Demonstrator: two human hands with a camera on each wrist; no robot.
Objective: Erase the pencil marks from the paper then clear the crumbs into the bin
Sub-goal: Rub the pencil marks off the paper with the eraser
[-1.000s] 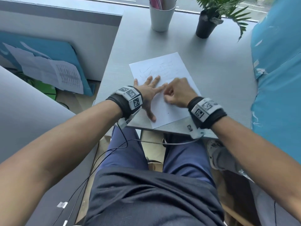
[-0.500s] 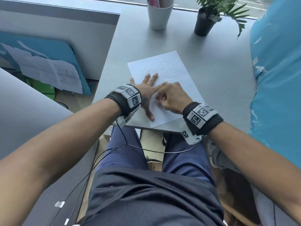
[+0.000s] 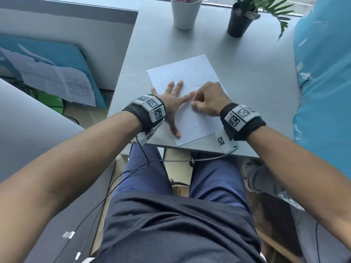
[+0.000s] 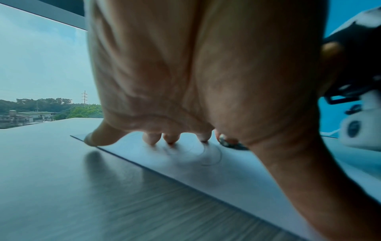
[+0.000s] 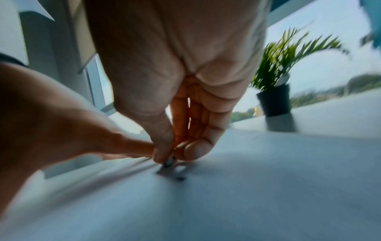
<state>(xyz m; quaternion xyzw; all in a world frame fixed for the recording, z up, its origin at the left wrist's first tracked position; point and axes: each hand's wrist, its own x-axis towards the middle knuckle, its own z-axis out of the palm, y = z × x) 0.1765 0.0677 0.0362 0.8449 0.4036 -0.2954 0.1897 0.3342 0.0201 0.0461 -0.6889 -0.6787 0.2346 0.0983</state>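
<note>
A white sheet of paper (image 3: 191, 73) with faint pencil lines lies on the grey desk (image 3: 256, 88). My left hand (image 3: 171, 100) lies flat on the sheet with fingers spread, pressing it down; in the left wrist view the fingertips (image 4: 151, 140) touch the paper (image 4: 206, 169). My right hand (image 3: 206, 100) is curled just right of the left index finger and pinches a small dark eraser (image 5: 169, 161) against the paper (image 5: 226, 187). A few dark crumbs (image 3: 195, 127) lie on the near part of the sheet. No bin is in view.
A white cup (image 3: 185, 13) with pink items and a black potted plant (image 3: 239, 23) stand at the desk's far edge. A blue plastic-wrapped object (image 3: 322, 73) lines the right side. The desk's near edge is right at my wrists. Papers lie on the floor (image 3: 57, 80) to the left.
The right hand with the eraser has shifted back and forth over the sheet beside the left index finger. The left hand has stayed flat on the paper.
</note>
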